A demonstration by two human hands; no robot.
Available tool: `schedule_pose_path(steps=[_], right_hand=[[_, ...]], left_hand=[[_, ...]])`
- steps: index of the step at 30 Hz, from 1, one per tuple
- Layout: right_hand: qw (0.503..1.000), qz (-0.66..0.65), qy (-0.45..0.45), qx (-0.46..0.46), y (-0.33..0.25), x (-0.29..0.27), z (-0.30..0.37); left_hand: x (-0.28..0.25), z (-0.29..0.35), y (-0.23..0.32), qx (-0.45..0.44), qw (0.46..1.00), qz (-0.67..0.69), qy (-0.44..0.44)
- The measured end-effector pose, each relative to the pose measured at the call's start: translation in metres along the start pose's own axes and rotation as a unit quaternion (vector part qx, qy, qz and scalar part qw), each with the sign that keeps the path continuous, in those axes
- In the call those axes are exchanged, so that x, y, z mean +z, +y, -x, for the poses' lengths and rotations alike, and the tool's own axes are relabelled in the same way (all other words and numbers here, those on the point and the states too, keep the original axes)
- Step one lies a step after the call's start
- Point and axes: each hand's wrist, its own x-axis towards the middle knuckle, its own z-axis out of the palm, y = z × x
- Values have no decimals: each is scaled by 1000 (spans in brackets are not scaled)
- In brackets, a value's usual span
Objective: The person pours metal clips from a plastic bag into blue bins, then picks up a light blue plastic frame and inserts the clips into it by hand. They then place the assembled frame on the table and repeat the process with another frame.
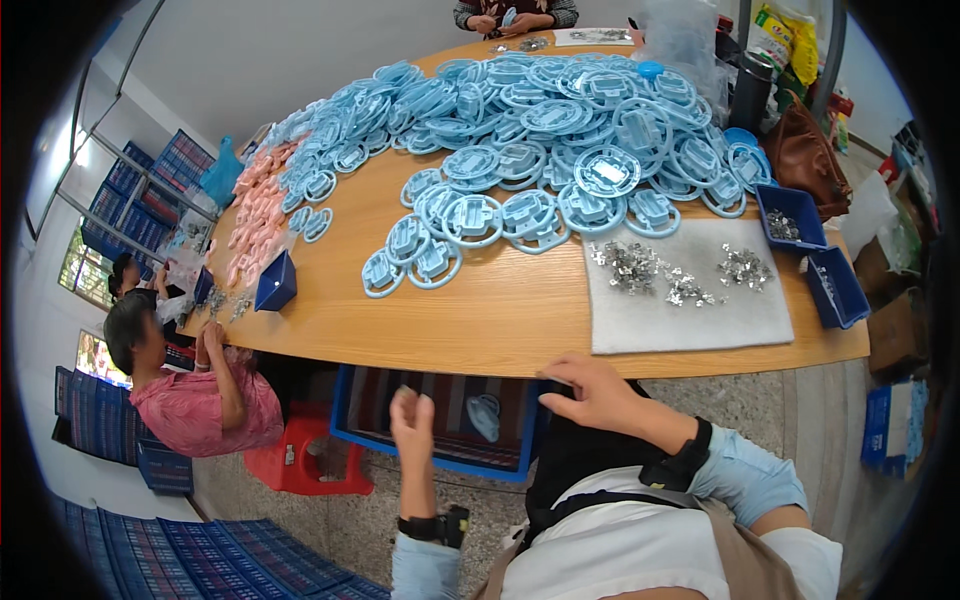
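My left hand (412,425) is raised over the left part of a blue crate (345,432) below the table edge. Its thumb stands slightly apart from the fingers, and nothing shows between them. My right hand (597,395) hovers at the table's front edge, thumb and fingers apart with no object in them. Inside the crate, on a striped lining, lies a light blue plastic part (484,416), between my two hands and touching neither. On the table, a white foam mat (690,315) carries small piles of metal clips (630,268) ahead of my right hand.
A large heap of light blue oval plastic parts (550,115) covers the table (500,325). Pink parts (262,220) lie left. Blue bins (838,288) stand at the right. A seated person (205,400) works at left, near a red stool (305,455); another person's hands (510,22) are opposite.
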Motion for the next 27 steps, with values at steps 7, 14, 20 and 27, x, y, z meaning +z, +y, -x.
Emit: schedule_pose_path(steps=[7, 14, 20, 27], right_hand=[[997, 53, 11, 53, 10, -13, 18], [984, 129, 91, 78, 26, -54, 44], [955, 153, 212, 141, 45, -95, 28], [909, 351, 217, 62, 56, -101, -15]], left_hand=[[15, -197, 27, 175, 947, -248, -108], [31, -260, 29, 250, 864, -404, -170], [-10, -187, 28, 239, 875, -377, -187], [79, -62, 87, 323, 827, -274, -370]])
